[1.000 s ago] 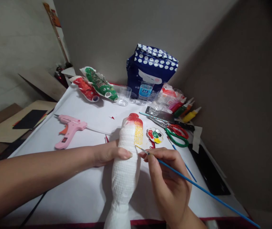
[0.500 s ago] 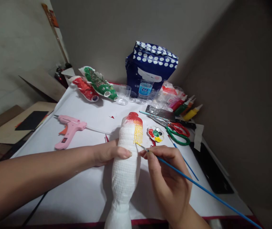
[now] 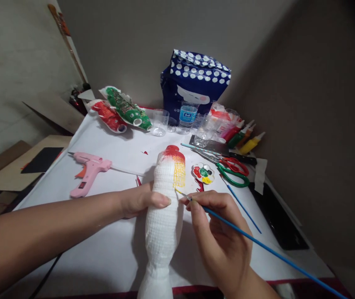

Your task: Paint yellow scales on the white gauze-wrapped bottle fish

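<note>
A white fish-shaped craft form [image 3: 161, 228], wrapped in textured cloth, stands out in the middle of the view. Red paint covers its far tip, fading through orange into yellow down the right side. My left hand [image 3: 146, 201] grips the form from the left, thumb across the top and the other fingers hidden beneath. Pinched in my right hand [image 3: 221, 232] is a long blue paintbrush [image 3: 258, 243], its yellow-loaded tip at the lower edge of the yellow patch. A flower-shaped paint palette [image 3: 203, 172] with red, green, black and yellow paint lies just beyond my right hand.
A pink glue gun [image 3: 90, 168] lies at left. Red and green painted fish [image 3: 127, 110], clear cups [image 3: 159, 124], a water bottle [image 3: 187, 118] and a blue bag [image 3: 196, 79] stand behind. Scissors [image 3: 233, 174], another brush [image 3: 241, 203] and paint bottles [image 3: 252, 143] are at right.
The brush tip has shifted slightly down and left along the yellow patch's lower edge. My left hand keeps its hold, and the view has tilted a little.
</note>
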A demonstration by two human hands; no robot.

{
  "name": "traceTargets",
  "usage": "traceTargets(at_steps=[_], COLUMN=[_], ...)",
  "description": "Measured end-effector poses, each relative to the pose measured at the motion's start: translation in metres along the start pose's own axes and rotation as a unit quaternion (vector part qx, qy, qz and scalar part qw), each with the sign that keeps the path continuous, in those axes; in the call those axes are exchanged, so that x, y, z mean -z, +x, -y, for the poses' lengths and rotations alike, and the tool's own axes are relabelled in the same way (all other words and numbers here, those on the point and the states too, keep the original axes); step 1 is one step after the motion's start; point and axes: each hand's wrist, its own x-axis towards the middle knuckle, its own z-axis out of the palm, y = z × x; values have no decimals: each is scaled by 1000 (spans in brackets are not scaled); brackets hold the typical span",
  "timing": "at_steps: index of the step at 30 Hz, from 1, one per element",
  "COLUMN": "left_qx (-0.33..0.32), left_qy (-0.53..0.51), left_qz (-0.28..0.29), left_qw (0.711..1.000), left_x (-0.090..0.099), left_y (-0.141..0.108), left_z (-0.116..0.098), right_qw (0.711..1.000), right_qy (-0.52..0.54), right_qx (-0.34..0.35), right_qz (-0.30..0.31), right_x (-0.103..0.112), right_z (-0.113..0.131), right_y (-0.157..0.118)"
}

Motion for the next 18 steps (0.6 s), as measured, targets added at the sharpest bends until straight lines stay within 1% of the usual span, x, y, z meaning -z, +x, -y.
traceTargets(at_steps=[6, 11, 18], left_qx=[9, 4, 9], left_qy=[5, 8, 11], left_qz=[-7, 6, -1], left_qw=[1000, 1000, 1000], left_x=[2, 2, 3], left_y=[0, -1, -1], left_z=[0, -1, 0], right_qw=[1000, 1000, 1000], right_qy=[27, 26, 10], right_qx=[-11, -14, -2], right_qz=[1, 3, 0], right_x=[0, -1, -1], right_z=[1, 0, 0], right_y=[-1, -1, 1])
